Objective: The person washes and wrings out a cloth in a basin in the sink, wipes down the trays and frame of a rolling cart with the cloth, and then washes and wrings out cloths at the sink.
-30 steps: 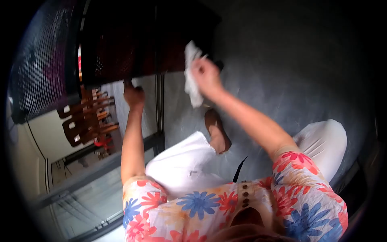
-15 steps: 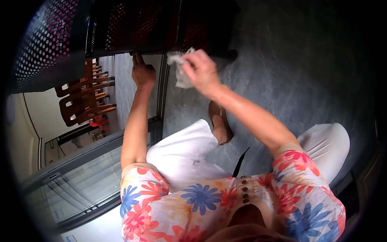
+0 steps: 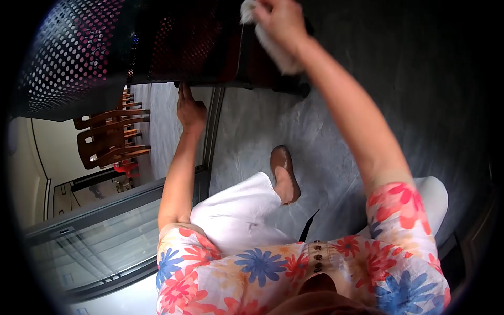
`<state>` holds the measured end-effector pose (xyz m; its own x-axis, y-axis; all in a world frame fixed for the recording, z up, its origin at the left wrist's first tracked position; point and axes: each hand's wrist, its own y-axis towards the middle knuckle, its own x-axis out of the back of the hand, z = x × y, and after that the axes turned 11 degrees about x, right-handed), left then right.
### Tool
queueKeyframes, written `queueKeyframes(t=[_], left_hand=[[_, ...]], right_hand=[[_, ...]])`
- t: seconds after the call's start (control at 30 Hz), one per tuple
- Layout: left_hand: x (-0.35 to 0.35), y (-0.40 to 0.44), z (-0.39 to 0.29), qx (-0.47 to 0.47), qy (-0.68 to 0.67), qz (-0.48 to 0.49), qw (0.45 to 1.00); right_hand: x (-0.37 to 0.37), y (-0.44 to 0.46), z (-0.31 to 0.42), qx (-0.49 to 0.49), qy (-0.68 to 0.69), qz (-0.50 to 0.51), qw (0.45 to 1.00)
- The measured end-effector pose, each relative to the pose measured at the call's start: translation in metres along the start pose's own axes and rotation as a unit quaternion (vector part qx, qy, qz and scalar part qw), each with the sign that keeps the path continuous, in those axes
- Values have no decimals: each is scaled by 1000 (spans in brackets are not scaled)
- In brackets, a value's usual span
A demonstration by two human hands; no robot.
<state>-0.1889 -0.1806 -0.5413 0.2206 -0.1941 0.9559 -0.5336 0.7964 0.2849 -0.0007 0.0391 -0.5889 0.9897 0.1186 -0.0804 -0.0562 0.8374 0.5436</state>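
Observation:
My right hand is closed on a crumpled whitish cloth, held at the top of the view in front of the black perforated metal seat. The cloth hangs below my fingers, over the dark right end of the seat. My left hand reaches up to the seat's lower edge. Two of its fingers are stretched out and touch that edge; the other fingers are curled and partly hidden.
A dark-framed glass panel stands at the lower left. Beyond the frame are several brown wooden chairs and a small red item. Grey marbled floor spreads to the right. My brown shoe rests on it.
My right hand has moved up and to the right with the cloth, from below the seat's edge to in front of its right end. My left hand stays at the edge.

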Motion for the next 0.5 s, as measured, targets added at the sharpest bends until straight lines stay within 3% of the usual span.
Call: queueKeyframes(t=[0.07, 0.13, 0.33, 0.5], left_hand=[[-3, 2, 3, -20, 4, -11, 1000], [-6, 4, 4, -26, 4, -21, 999], [-4, 4, -1, 26, 26, -5, 999], [-3, 2, -4, 43, 40, 9, 998]], right_hand=[[15, 33, -1, -83, -14, 21, 996], [13, 33, -8, 19, -58, 28, 998], [-7, -92, 73, 122, 95, -14, 988], [4, -116, 82, 125, 67, 142, 980]])
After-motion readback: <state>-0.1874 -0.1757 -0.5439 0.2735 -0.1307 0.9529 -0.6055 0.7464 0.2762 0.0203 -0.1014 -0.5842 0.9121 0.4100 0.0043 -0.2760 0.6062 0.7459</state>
